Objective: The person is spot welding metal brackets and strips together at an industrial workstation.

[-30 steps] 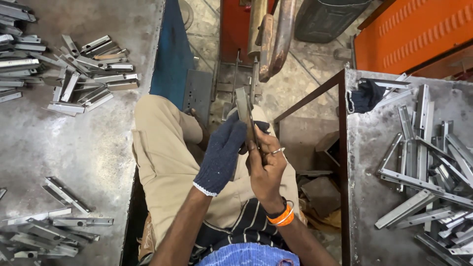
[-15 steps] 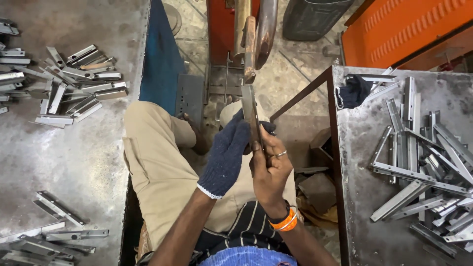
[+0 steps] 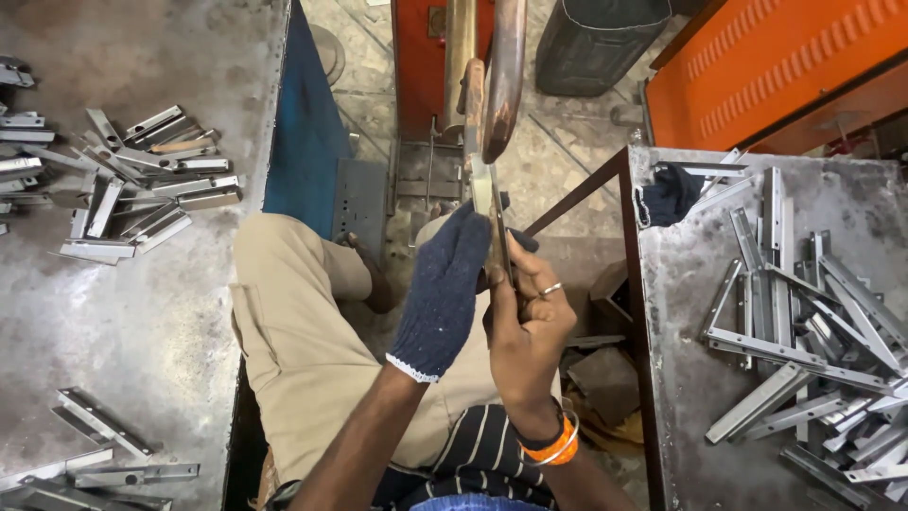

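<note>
Steel flat strip (image 3: 491, 203) — gripped by gloved left hand (image 3: 445, 284) and bare right hand (image 3: 530, 326) — stands upright, steadied against the machine's copper-coloured arm (image 3: 501, 76).

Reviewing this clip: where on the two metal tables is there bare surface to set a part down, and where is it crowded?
Left grey metal table: a wide bare band between the upper heap of silver brackets and the lower brackets. Right grey metal table: a bare strip along its left edge, below the dark blue glove; the rest is crowded with long silver metal strips.
</note>
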